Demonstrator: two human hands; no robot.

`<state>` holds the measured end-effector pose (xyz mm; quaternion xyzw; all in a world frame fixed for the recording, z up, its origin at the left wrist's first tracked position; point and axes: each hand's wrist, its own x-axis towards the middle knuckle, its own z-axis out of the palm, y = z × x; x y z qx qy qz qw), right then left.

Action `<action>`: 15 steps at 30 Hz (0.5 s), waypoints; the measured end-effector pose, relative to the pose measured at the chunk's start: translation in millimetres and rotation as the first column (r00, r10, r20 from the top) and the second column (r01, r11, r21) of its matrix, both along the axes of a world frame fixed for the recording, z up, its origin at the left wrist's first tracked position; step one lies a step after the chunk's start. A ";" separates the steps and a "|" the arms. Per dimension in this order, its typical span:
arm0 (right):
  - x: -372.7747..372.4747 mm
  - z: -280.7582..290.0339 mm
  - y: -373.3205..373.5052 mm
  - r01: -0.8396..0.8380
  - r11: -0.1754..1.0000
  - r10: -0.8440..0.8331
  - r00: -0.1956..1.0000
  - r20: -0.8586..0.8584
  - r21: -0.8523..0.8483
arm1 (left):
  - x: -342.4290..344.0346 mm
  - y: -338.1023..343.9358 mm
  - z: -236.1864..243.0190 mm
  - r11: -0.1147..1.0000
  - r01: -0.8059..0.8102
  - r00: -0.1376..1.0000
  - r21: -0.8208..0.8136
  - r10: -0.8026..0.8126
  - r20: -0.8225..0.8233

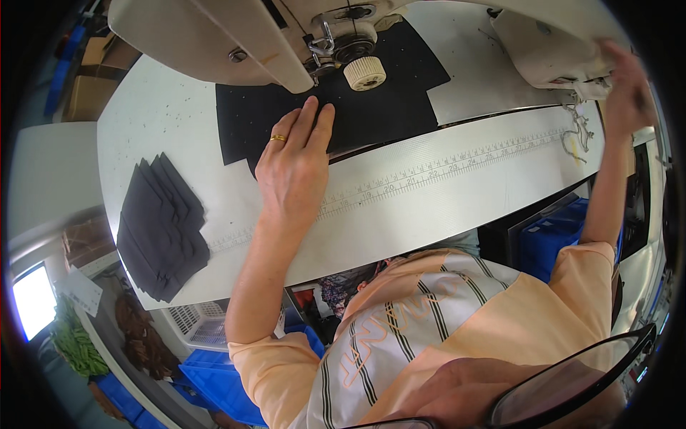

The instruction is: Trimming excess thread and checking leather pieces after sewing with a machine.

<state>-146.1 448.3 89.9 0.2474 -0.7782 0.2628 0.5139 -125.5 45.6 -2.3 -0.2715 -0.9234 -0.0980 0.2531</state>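
- Head view, nearest: dark-rimmed glasses (pixel 572 386) at the lower edge, and beyond them a peach shirt (pixel 543 314) with a striped white panel.
- Below the table's near edge sit a blue crate (pixel 221 386) and a white basket (pixel 207 322).
- White table (pixel 400 207) next, with a printed measuring scale (pixel 429 171) running slantwise across it.
- Left hand (pixel 294 157), ringed on one finger, lies palm down with its fingers stretched forward, side by side with slight gaps, pressing on black cloth and pinching nothing.
- Black cloth (pixel 386 107) lies flat on the table, partly beneath the sewing machine; the stitching point is hidden.
- Dark grey cloth pieces (pixel 161 229) are fanned in a pile at the table's left, well apart from the hand.
- Right hand (pixel 629 93) is raised beside the right end of the sewing machine (pixel 207 43); blurred, so I cannot tell whether it grips anything.
- Farther left, cardboard boxes (pixel 93 79) stand beyond the table.
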 end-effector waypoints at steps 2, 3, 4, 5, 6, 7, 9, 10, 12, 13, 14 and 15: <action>-6.2 -36.7 -100.0 -0.318 0.839 0.158 0.919 0.362 0.441 | 3.3 -3.1 -4.7 1.000 -0.021 1.000 -0.003 0.021 0.021; -14.4 -52.2 -138.5 -0.404 0.809 0.270 0.900 0.341 0.427 | 3.8 -2.8 -3.2 1.000 -0.007 1.000 0.003 0.007 0.019; -27.1 -69.8 -159.2 -0.398 0.781 0.262 0.908 0.326 0.481 | 4.3 -3.2 -2.7 1.000 -0.015 0.998 0.007 0.015 0.068; -39.1 -74.2 -175.7 -0.348 0.743 0.177 0.926 0.334 0.571 | 4.5 -3.6 -2.6 1.000 -0.027 0.993 0.010 0.025 0.119; -49.2 -77.8 -187.5 -0.301 0.694 0.092 0.938 0.334 0.654 | 4.3 -3.2 -2.5 1.000 -0.026 0.993 0.012 0.024 0.118; -59.3 -83.8 -194.8 -0.300 0.693 0.092 0.939 0.332 0.656 | 4.5 -2.2 -2.0 0.999 -0.029 0.993 0.012 0.028 0.119; -71.8 -93.7 -202.4 -0.379 0.762 0.221 0.914 0.340 0.525 | 4.9 -0.6 -2.4 0.999 -0.030 0.992 0.012 0.028 0.121; -71.4 -91.2 -202.3 -0.384 0.760 0.225 0.913 0.341 0.525 | 5.5 -1.8 -3.5 0.999 -0.031 0.993 0.016 0.029 0.115; -67.9 -82.1 -192.0 -0.390 0.744 0.091 0.863 0.497 0.542 | 6.5 -3.9 -4.4 0.999 -0.035 0.993 0.021 0.032 0.111; -65.5 -81.0 -182.5 -0.331 0.717 -0.022 0.868 0.495 0.613 | 6.5 -3.5 -2.6 0.999 -0.030 0.994 0.015 0.028 0.109; -64.2 -85.2 -168.3 -0.331 0.716 -0.023 0.869 0.495 0.614 | 6.9 -2.4 -1.5 1.000 -0.022 0.994 0.011 0.021 0.107; -65.4 -92.4 -153.2 -0.263 0.799 -0.050 0.867 0.495 0.541 | 6.9 -1.3 -0.5 1.000 -0.022 0.994 0.013 0.020 0.107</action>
